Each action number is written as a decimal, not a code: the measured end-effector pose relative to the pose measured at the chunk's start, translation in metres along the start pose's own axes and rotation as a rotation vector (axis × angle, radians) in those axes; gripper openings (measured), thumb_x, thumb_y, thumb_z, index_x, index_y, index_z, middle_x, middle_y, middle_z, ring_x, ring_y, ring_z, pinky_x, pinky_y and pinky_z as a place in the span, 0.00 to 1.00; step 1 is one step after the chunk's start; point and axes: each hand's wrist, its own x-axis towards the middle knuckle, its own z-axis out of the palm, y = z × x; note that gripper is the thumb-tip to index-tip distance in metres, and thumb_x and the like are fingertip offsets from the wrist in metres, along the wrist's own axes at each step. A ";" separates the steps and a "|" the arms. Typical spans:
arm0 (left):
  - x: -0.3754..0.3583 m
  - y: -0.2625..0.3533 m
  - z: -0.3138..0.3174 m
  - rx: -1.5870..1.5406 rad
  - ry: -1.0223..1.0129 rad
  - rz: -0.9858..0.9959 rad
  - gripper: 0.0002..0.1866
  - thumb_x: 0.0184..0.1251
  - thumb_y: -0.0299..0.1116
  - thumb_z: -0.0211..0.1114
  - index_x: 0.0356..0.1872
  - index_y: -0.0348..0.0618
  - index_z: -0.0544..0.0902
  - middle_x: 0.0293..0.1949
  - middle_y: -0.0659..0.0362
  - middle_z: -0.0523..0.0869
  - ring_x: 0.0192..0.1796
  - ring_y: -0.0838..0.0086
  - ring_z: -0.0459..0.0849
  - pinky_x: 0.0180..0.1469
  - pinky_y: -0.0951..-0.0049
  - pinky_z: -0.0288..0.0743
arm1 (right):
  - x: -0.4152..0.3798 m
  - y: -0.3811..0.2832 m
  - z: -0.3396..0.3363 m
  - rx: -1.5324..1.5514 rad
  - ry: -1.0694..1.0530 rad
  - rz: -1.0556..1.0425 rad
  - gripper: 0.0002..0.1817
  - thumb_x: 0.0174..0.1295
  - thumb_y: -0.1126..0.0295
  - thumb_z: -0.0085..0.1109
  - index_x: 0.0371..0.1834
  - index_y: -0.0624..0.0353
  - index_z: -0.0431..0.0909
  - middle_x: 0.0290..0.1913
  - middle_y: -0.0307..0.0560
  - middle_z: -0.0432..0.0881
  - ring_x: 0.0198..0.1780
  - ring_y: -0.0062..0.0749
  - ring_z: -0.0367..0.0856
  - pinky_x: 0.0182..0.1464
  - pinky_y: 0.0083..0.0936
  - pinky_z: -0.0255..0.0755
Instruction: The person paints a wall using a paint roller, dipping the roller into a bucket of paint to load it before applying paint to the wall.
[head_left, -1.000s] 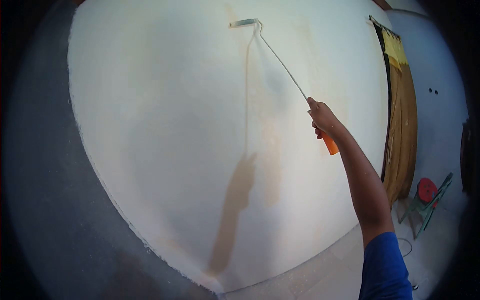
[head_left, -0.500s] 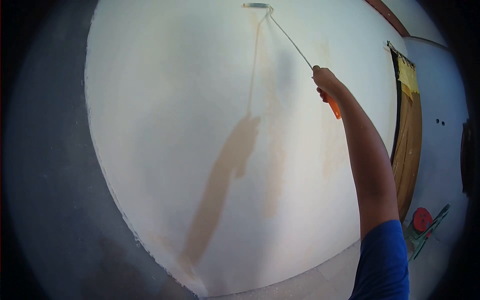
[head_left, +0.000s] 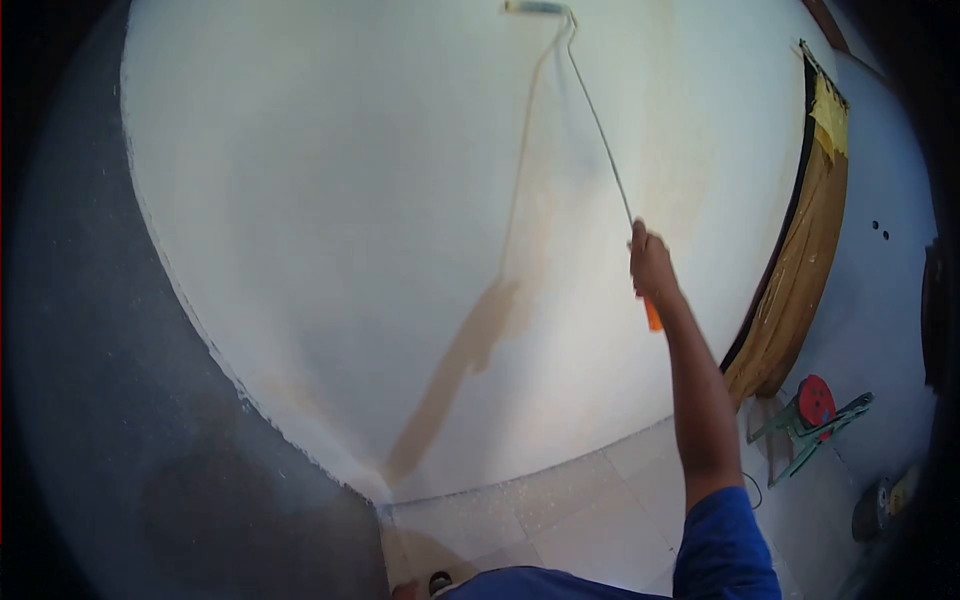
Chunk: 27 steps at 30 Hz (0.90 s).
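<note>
My right hand is closed around the orange handle of a paint roller. The thin metal rod runs up and left from my fist to the roller head, which is against the upper part of the white wall. Faint beige patches show through the white near the rod. A shadow of my arm and the roller falls on the wall to the left. My left hand is out of view.
A dark grey wall meets the white one at a rough painted edge. On the right hang brown and yellow curtains in a doorway. A green chair with a red round object stands on the tiled floor, near a dark bucket.
My right hand has come lower with the roller, and the rod stands steeper. The view has tilted down, so more floor, my blue shirt and a foot show.
</note>
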 end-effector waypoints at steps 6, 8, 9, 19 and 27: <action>0.027 -0.032 -0.004 0.062 0.160 0.060 0.25 0.59 0.54 0.63 0.50 0.48 0.75 0.37 0.57 0.79 0.34 0.65 0.77 0.35 0.58 0.71 | -0.112 0.136 0.066 -0.046 -0.016 -0.022 0.30 0.73 0.50 0.31 0.32 0.68 0.73 0.32 0.65 0.80 0.39 0.63 0.78 0.41 0.49 0.70; 0.014 -0.026 0.001 0.094 0.170 0.025 0.24 0.60 0.53 0.63 0.50 0.49 0.75 0.36 0.58 0.79 0.32 0.66 0.77 0.38 0.56 0.70 | -0.158 0.159 0.078 -0.032 -0.051 0.037 0.29 0.73 0.51 0.32 0.31 0.68 0.73 0.31 0.66 0.80 0.37 0.64 0.78 0.40 0.50 0.70; 0.016 -0.032 0.001 0.097 0.174 0.011 0.24 0.60 0.53 0.63 0.50 0.49 0.75 0.36 0.58 0.79 0.32 0.66 0.77 0.38 0.56 0.70 | -0.181 0.171 0.081 -0.015 -0.079 0.088 0.29 0.72 0.51 0.33 0.31 0.68 0.72 0.31 0.66 0.80 0.37 0.64 0.78 0.40 0.51 0.70; 0.008 -0.062 -0.013 0.155 0.129 -0.098 0.28 0.64 0.53 0.60 0.59 0.49 0.70 0.50 0.58 0.75 0.51 0.64 0.75 0.50 0.50 0.67 | -0.351 0.270 0.107 -0.225 -0.334 0.335 0.27 0.72 0.51 0.31 0.33 0.65 0.72 0.31 0.70 0.79 0.37 0.69 0.77 0.40 0.57 0.69; -0.003 -0.045 -0.005 0.151 0.156 -0.010 0.25 0.63 0.55 0.58 0.54 0.51 0.73 0.46 0.60 0.78 0.44 0.66 0.77 0.45 0.51 0.68 | -0.379 0.282 0.110 -0.170 -0.435 0.430 0.27 0.71 0.50 0.34 0.33 0.64 0.72 0.26 0.64 0.79 0.29 0.60 0.79 0.33 0.50 0.72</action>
